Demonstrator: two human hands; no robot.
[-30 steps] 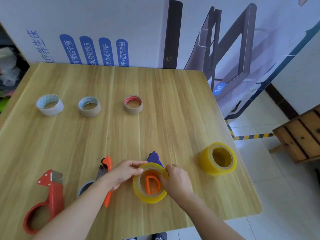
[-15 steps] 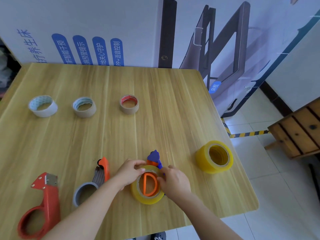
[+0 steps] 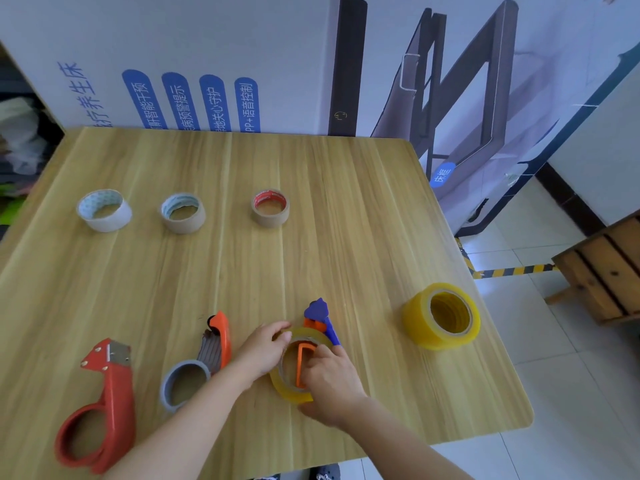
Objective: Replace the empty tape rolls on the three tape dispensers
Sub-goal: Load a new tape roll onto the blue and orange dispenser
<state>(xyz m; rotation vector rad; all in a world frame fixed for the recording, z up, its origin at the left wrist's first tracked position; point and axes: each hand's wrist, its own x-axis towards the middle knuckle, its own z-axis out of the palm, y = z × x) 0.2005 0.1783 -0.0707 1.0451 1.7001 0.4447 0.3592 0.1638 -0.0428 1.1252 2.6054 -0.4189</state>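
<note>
While both hands close around a yellow tape roll (image 3: pixel 291 393) at the lower middle of the frame, we see it seated over the orange hub of a blue dispenser (image 3: pixel 317 310) lying flat on the wooden bench (image 3: pixel 329 220). The left hand (image 3: pixel 261 353) curls its fingers over the roll's upper-left rim. The right hand (image 3: pixel 329 382) clasps the lower-right side, its fingertips reaching into the roll's opening beside the hub. The dispenser's blue nose pokes out above the roll; the rest is covered by the roll and the hands.

Just left of it we find a grey-and-orange dispenser (image 3: pixel 216 344), partly crossed by the left forearm. At the lower left is a red dispenser (image 3: pixel 116 393) with a metal blade at its top. Both lie flat.

A second, thicker yellow roll (image 3: pixel 415 323) sits at the right of the bench, its opening turned toward us, well apart from the hands. Across the upper left, three cardboard cores stand in a row — a white core (image 3: pixel 107 225), a brown core lined pale blue (image 3: pixel 183 227) and a brown core lined red (image 3: pixel 270 220).

Behind the bench, a printed panel (image 3: pixel 207 46) with blue labels fills the top of the frame. A wooden crate (image 3: pixel 606 271) sits on the tiled floor at the right edge.
</note>
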